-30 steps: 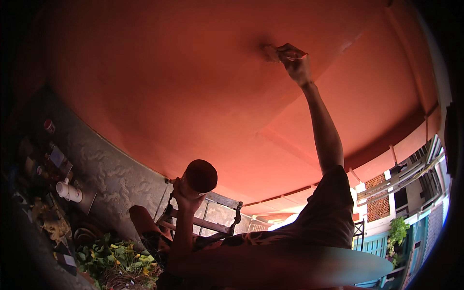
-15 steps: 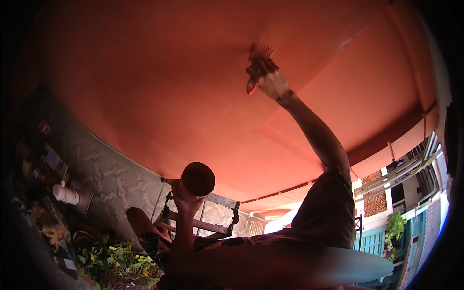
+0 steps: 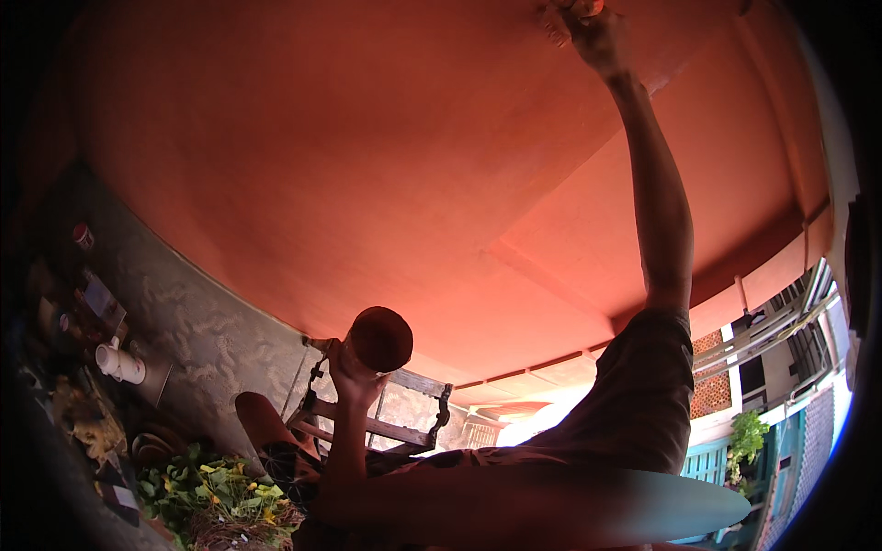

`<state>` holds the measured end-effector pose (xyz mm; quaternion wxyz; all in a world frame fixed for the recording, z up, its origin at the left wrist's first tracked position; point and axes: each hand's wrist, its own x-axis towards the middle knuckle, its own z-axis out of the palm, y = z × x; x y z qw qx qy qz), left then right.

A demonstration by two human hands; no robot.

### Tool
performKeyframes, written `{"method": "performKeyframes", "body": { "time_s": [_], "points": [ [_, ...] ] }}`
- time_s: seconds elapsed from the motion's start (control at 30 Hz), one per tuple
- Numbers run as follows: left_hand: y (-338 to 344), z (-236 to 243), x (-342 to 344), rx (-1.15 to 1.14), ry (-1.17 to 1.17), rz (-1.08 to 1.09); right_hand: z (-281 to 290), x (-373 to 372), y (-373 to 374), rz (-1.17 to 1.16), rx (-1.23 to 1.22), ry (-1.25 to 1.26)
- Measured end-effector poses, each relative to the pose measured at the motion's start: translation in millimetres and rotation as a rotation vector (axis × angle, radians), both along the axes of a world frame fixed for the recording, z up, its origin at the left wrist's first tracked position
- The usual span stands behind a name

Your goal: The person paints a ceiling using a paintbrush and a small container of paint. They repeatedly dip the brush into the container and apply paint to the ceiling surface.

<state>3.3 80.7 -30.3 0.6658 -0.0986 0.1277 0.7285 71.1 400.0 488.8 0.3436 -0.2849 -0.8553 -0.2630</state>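
Note:
The broad salmon-red painted surface (image 3: 349,165) fills most of the view. At its upper edge in the picture, my right hand (image 3: 599,41) grips a paintbrush (image 3: 557,28), slightly blurred, with the bristles at or very near the paint; whether they touch is unclear. Low in the middle, my left hand (image 3: 354,375) is wrapped round a dark cylindrical container (image 3: 380,338), its round opening facing me and its inside in shadow. Behind that hand is a dark wooden frame (image 3: 413,428), perhaps a chair.
A textured grey wall (image 3: 193,312) borders the red surface. At left lie a white jug (image 3: 124,365), mixed clutter (image 3: 87,413) and leafy greens (image 3: 202,491). At right are a lattice panel (image 3: 709,386), pipes, a potted plant (image 3: 744,441) and turquoise railings. A blurred rounded edge crosses the bottom.
My right hand with the brush first swung down-left, then moved up and right to the picture's top, its arm straighter. My left hand and the container have barely moved.

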Motion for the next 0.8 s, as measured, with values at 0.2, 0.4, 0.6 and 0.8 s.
{"method": "performKeyframes", "body": {
  "time_s": [0.2,0.4,0.6,0.8],
  "points": [
    [1,-33,0,0.125,-0.185,-0.094,-32,-7,18,0.083,0.432,-0.23],
    [2,-10,1,-0.021,-0.086,-0.032,-263,7,15,0.135,0.029,-0.724],
    [-1,-28,-9,-0.004,-0.068,-0.059,-186,-25,6,-0.034,-0.459,-0.489],
    [5,-42,-2,0.109,-0.12,-0.134,39,47,39,0.104,0.061,0.01]
  ]
}}
